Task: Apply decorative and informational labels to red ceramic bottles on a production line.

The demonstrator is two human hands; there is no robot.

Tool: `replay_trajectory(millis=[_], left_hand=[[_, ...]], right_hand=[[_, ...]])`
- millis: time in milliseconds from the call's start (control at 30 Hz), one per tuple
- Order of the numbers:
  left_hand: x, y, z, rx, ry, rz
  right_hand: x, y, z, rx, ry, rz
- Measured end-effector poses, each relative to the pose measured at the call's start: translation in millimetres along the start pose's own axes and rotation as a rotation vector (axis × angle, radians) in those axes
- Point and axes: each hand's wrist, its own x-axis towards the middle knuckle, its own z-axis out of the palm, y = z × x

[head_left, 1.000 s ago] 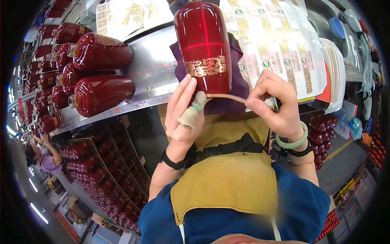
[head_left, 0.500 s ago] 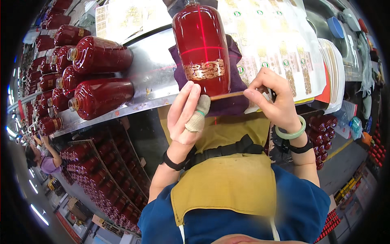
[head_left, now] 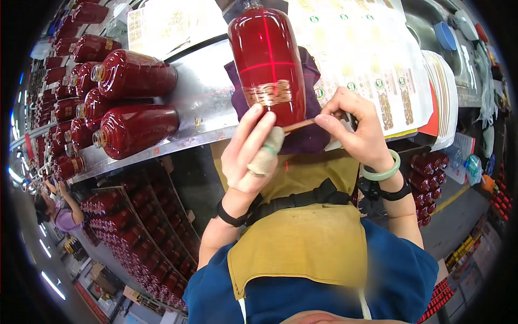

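Observation:
A glossy dark-red glass bottle (head_left: 264, 48) lies on a dark purple cloth (head_left: 310, 62), its neck pointing away from me. A gold patterned band (head_left: 272, 93) sits near its base, and red light lines cross its body. My left hand (head_left: 249, 151) has its fingers stretched out, with two fingertips on the bottle's lower end. Knitted fabric covers its thumb, and a green band shows there. My right hand (head_left: 350, 127) pinches a thin brown strip (head_left: 300, 126), which runs across the bottle's base to the covered left thumb. Whether that thumb grips the strip is hidden.
Several red bottles (head_left: 137, 129) lie on the metal table to the left. Sheets of gold decals (head_left: 361, 59) cover the right side, beside a paper stack (head_left: 443, 97). Racks of bottles (head_left: 129, 237) stand below left. Another person (head_left: 66, 213) is at the far left.
The gold band has shifted and looks blurred as the bottle turns. My left hand has moved slightly right. My right hand has moved slightly left, and the strip is now more tilted.

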Motion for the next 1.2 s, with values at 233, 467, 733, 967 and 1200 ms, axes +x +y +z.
replay_trajectory(millis=[233, 467, 733, 967, 1200], left_hand=[[-10.7, 2.2, 2.6, 0.067, 0.048, -0.075], [-10.4, 2.4, 2.9, 0.139, 0.025, 0.051], [2.2, 6.3, -0.9, 0.106, -0.140, 0.076], [-17.2, 0.4, 8.1, -0.041, 0.119, -0.216], [-15.8, -2.4, 2.6, 0.049, 0.070, -0.019]], right_hand=[[0.9, -3.1, 2.7, 0.009, 0.001, -0.060], [0.2, -3.2, 5.3, 0.046, 0.004, -0.025], [1.9, 1.5, 6.6, 0.023, 0.015, -0.034], [4.4, -9.9, 14.0, 0.058, 0.008, -0.062], [1.2, -16.2, 10.1, 0.024, 0.000, -0.070]])
